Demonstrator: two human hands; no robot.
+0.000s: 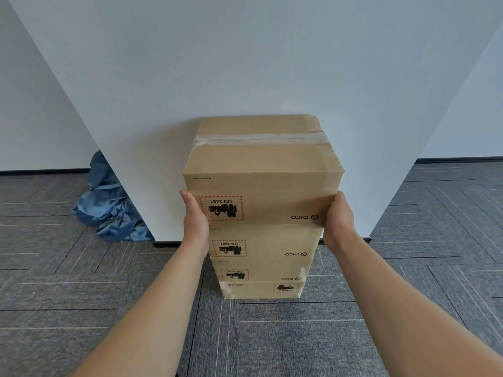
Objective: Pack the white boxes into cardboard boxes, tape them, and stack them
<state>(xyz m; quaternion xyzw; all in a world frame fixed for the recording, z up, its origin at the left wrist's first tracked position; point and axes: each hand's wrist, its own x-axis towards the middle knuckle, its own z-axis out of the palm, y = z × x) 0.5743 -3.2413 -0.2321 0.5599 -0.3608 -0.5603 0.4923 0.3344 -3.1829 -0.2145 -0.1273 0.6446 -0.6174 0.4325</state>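
Hands, left (194,216) and right (337,217), grip pressed against top cardboard box (261,170) side edges, carpet (81,281) open around.

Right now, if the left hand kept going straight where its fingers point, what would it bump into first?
Probably the white wall. The left hand lies flat along the top box's left side, fingers pointing past it toward the wall. Depth is hard to judge.

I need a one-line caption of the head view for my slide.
Both hands, left and right, press the taped top box of a four-box stack against a white wall.
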